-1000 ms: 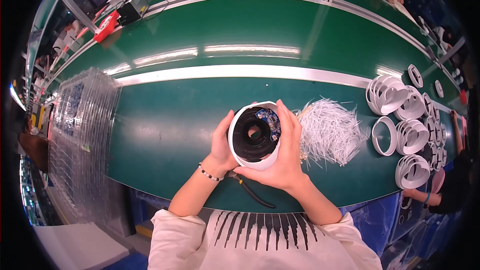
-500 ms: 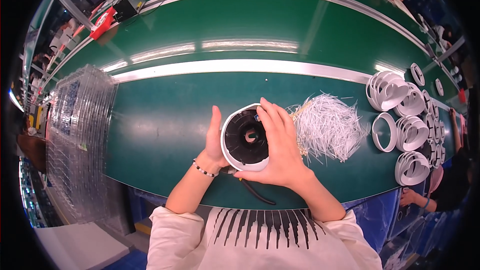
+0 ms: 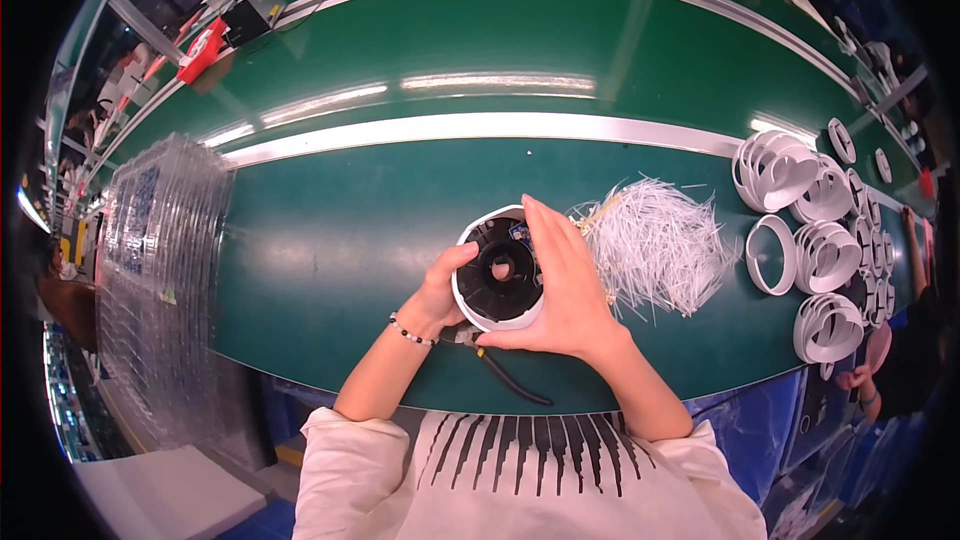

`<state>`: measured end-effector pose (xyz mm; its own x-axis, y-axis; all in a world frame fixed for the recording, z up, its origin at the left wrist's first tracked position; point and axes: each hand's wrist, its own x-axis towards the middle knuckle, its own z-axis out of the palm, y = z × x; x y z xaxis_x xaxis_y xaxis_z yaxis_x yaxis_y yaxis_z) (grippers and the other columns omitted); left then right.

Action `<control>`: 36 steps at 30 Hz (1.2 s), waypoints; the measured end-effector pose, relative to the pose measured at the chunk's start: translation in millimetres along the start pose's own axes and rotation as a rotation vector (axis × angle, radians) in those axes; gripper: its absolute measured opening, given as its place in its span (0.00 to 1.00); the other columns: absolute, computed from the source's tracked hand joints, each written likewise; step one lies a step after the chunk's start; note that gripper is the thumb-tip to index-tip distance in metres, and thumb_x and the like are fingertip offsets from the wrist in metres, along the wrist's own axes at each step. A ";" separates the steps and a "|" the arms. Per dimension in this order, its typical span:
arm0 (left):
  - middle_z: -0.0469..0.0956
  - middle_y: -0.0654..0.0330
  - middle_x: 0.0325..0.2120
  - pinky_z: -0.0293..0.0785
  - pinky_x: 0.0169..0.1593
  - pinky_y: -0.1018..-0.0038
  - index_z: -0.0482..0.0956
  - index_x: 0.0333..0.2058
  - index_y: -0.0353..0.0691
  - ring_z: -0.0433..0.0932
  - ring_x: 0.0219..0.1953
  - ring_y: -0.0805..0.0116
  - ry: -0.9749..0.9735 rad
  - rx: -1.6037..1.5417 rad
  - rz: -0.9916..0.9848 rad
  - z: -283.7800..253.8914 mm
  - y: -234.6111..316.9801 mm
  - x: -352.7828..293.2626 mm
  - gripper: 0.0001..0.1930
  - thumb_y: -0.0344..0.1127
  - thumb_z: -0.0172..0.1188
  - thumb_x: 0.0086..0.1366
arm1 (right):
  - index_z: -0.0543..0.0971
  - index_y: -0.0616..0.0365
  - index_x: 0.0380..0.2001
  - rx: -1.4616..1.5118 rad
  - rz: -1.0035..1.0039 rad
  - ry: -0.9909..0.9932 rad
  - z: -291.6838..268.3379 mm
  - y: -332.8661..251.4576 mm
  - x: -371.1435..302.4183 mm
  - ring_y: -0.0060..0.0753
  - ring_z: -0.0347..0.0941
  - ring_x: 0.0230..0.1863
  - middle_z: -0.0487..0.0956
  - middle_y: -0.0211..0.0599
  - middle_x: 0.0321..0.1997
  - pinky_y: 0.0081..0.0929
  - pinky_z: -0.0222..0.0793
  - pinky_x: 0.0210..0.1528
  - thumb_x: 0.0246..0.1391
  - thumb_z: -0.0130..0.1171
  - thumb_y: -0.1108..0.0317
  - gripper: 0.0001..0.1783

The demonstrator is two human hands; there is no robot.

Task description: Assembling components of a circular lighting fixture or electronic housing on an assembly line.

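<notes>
Between both hands I hold a round white housing point(image 3: 485, 312) with a black, ribbed inside and a hole in its middle. A small blue circuit board point(image 3: 521, 233) shows inside its upper right edge. My left hand point(image 3: 440, 290) is closed on the left side, its thumb bent up to the rim and its other fingers hidden behind the housing. The right side is gripped by my right hand point(image 3: 572, 290), fingers along the upper edge and thumb below. Under the hands lies a tool with a dark curved handle point(image 3: 515, 382); its head is mostly covered.
Right of my hands spreads a pile of thin white strips point(image 3: 660, 245). Several white rings point(image 3: 771, 255) stand stacked farther right, near another person's hand point(image 3: 857, 378). Clear plastic trays point(image 3: 160, 270) are stacked at the left. A pale metal strip point(image 3: 480, 128) crosses the green bench.
My left thumb has come down from pointing upward to the housing's rim, and that hand has closed on it. The housing has shifted slightly to the right.
</notes>
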<state>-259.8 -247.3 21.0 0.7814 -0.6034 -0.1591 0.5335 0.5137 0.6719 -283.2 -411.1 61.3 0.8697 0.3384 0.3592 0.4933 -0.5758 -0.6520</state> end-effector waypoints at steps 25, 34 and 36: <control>0.75 0.55 0.36 0.72 0.41 0.74 0.71 0.41 0.37 0.75 0.36 0.69 0.068 -0.272 -0.084 11.3 9.0 1.7 0.24 0.52 0.40 0.59 | 0.72 0.58 0.34 -0.121 -0.490 0.213 13.0 7.3 -33.6 0.43 0.71 0.40 0.75 0.37 0.36 0.59 0.45 0.56 0.35 0.52 0.82 0.17; 0.73 0.63 0.36 0.71 0.42 0.69 0.71 0.38 0.45 0.73 0.38 0.73 0.065 0.010 -0.087 -9.2 32.7 57.5 0.13 0.42 0.45 0.58 | 0.57 0.58 0.54 -0.240 -0.285 0.306 -1.3 21.4 -39.2 0.61 0.52 0.58 0.60 0.54 0.56 0.61 0.39 0.57 0.39 0.61 0.68 0.38; 0.74 0.64 0.34 0.73 0.39 0.68 0.71 0.37 0.47 0.74 0.35 0.72 0.146 0.060 -0.010 -9.8 52.0 92.3 0.12 0.44 0.46 0.58 | 0.53 0.57 0.56 -0.291 -0.242 0.323 -1.4 28.2 -38.8 0.61 0.50 0.58 0.58 0.55 0.57 0.61 0.38 0.57 0.37 0.63 0.64 0.43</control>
<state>-156.8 -270.4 34.2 0.8171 -0.5111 -0.2669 0.5249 0.4680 0.7110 -303.1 -441.6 29.9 0.6671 0.2669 0.6956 0.6251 -0.7084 -0.3277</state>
